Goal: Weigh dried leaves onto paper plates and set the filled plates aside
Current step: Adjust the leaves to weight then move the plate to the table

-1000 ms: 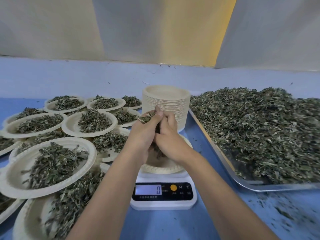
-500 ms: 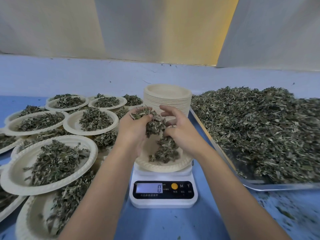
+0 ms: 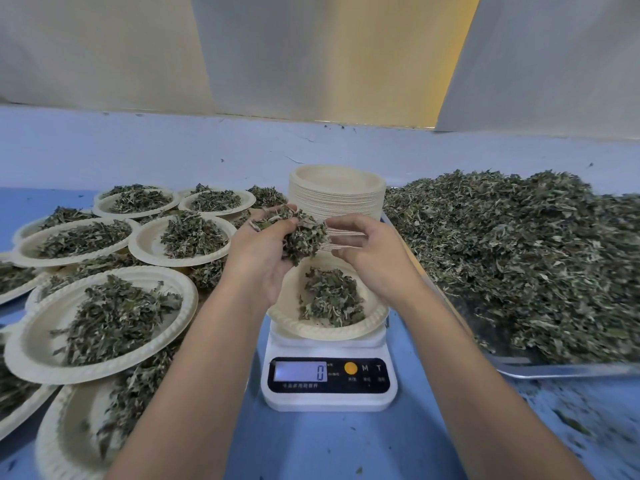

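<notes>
Dried leaves (image 3: 304,237), left hand (image 3: 261,261) grip curled round a clump, right hand (image 3: 369,254) grip slack and empty alongside

Head-worn view, forward-down (close, wide-angle)

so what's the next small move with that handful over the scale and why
Probably loosen the left hand and let a little of its clump drop onto the plate on the scale. The hand is above that plate, whose pile looks smaller than those on the filled plates to the left, and the display reads 0.
</notes>
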Demonstrator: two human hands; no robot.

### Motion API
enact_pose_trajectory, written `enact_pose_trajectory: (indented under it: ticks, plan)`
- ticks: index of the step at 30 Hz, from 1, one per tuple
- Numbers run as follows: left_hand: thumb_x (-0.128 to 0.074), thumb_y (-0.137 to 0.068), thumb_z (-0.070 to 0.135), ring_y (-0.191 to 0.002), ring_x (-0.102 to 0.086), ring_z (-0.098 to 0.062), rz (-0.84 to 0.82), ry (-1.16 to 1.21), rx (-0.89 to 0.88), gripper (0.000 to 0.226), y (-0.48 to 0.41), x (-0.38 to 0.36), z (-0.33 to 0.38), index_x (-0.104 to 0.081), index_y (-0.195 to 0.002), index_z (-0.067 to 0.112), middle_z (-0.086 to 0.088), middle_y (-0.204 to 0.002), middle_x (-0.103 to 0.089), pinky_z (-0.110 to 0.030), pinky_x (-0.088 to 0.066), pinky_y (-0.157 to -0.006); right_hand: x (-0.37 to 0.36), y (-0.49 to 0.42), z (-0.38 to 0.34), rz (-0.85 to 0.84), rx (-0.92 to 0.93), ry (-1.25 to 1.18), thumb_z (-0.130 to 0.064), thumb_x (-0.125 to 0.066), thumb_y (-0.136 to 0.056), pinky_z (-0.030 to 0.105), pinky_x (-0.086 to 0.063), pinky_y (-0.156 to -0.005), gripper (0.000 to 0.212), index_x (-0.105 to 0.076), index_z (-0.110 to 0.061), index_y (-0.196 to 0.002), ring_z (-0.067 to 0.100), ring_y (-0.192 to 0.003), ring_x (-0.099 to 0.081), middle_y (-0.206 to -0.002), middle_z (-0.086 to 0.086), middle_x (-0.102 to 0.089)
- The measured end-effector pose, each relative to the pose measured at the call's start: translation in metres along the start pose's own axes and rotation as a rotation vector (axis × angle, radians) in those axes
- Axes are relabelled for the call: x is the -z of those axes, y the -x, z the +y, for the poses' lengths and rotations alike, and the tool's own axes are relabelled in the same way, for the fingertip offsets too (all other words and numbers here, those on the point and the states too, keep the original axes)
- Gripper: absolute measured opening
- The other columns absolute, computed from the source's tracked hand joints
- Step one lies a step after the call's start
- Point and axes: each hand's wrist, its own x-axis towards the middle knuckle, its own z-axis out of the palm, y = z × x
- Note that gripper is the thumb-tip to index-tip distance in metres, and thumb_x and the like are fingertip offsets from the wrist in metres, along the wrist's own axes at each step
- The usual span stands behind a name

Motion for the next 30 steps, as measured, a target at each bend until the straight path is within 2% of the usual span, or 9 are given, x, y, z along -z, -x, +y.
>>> enact_pose_trajectory:
  ticks: [3, 6, 10, 12, 15, 19, 22, 26, 30]
  plan:
    - [-0.055, -0.089, -0.005, -0.061, -0.07, -0.014, 0.0, 0.001, 0.008, 0.019, -0.001, -0.002, -0.003, -0.062, -0.089, 0.013, -0.003, -0.066, -0.072, -0.035, -0.059, -0.065, -0.001, -0.001, 0.001, 0.04, -0.005, 0.013, 0.006, -0.065, -0.081, 0.033, -0.054, -0.089, 0.035, -0.066, -0.019, -0.106, 0.008, -0.093, -0.065, -0.105, -0.007, -0.067]
    - [-0.055, -0.09, -0.004, -0.062, -0.068, -0.012, 0.008, -0.008, 0.001, 0.021, 0.0, -0.003, -0.006, -0.062, -0.087, 0.016, 0.001, -0.064, -0.071, -0.031, -0.058, -0.063, 0.0, 0.0, -0.002, 0.026, 0.006, -0.015, -0.003, -0.065, -0.083, 0.025, -0.053, -0.085, 0.036, -0.064, -0.021, -0.113, 0.001, -0.09, -0.064, -0.107, -0.01, -0.066]
    - [-0.054, -0.092, -0.002, -0.066, -0.069, -0.015, 0.003, 0.018, 0.006, 0.02, 0.004, -0.007, -0.009, -0.058, -0.106, 0.012, -0.005, -0.077, -0.071, -0.03, -0.057, -0.06, -0.005, 0.003, -0.007, -0.118, 0.062, -0.025, -0.004, -0.064, -0.084, 0.019, -0.05, -0.09, 0.042, -0.061, -0.032, -0.116, -0.004, -0.102, -0.059, -0.113, -0.015, -0.062]
    - [-0.052, -0.094, 0.001, -0.064, -0.069, -0.014, -0.003, -0.001, -0.002, 0.018, 0.006, -0.01, -0.012, -0.058, -0.108, 0.009, -0.007, -0.082, -0.069, -0.025, -0.055, -0.053, -0.012, 0.004, -0.005, -0.064, 0.141, 0.071, -0.009, -0.07, -0.081, 0.012, -0.045, -0.09, 0.043, -0.063, -0.035, -0.115, -0.009, -0.103, -0.056, -0.108, -0.024, -0.062]
    - [-0.052, -0.095, 0.006, -0.059, -0.069, -0.008, 0.002, -0.075, -0.004, 0.012, 0.007, -0.013, -0.013, -0.061, -0.103, 0.008, -0.006, -0.081, -0.069, -0.02, -0.052, -0.05, -0.017, 0.004, -0.003, 0.047, 0.18, 0.161, -0.011, -0.071, -0.078, 0.003, -0.041, -0.078, 0.036, -0.068, -0.036, -0.104, -0.018, -0.087, -0.055, -0.092, -0.032, -0.063]
    - [-0.055, -0.095, 0.011, -0.088, -0.068, -0.017, 0.007, -0.138, 0.03, 0.025, 0.005, -0.009, -0.012, -0.058, -0.119, 0.007, -0.008, -0.101, -0.069, -0.037, -0.056, -0.082, -0.01, 0.0, 0.0, 0.094, 0.14, 0.153, -0.006, -0.069, -0.075, 0.023, -0.048, -0.076, 0.034, -0.065, -0.038, -0.082, -0.004, -0.077, -0.059, -0.084, -0.021, -0.066]
    - [-0.055, -0.094, 0.01, -0.088, -0.066, -0.015, 0.042, -0.113, 0.012, 0.022, 0.003, -0.004, -0.007, -0.061, -0.116, 0.008, -0.005, -0.099, -0.069, -0.028, -0.057, -0.068, -0.003, -0.003, 0.002, 0.125, 0.069, 0.14, -0.01, -0.068, -0.075, 0.029, -0.049, -0.071, 0.026, -0.067, -0.036, -0.08, 0.006, -0.069, -0.058, -0.078, -0.017, -0.065]
    - [-0.057, -0.094, 0.012, -0.099, -0.063, -0.017, 0.071, -0.054, 0.033, 0.026, 0.0, 0.0, 0.0, -0.06, -0.119, 0.006, -0.006, -0.11, -0.067, -0.028, -0.058, -0.069, 0.002, -0.003, 0.003, 0.047, -0.012, 0.142, -0.02, -0.07, -0.076, 0.038, -0.052, -0.086, 0.014, -0.068, -0.034, -0.08, 0.011, -0.087, -0.064, -0.085, -0.012, -0.068]
    - [-0.055, -0.095, 0.012, -0.095, -0.064, -0.017, 0.078, -0.056, 0.025, 0.024, 0.001, 0.0, 0.004, -0.062, -0.117, 0.006, -0.005, -0.105, -0.068, -0.027, -0.059, -0.066, 0.001, -0.002, 0.003, -0.011, -0.04, 0.134, -0.027, -0.073, -0.078, 0.03, -0.053, -0.082, 0.003, -0.072, -0.03, -0.079, 0.01, -0.087, -0.066, -0.084, -0.011, -0.071]
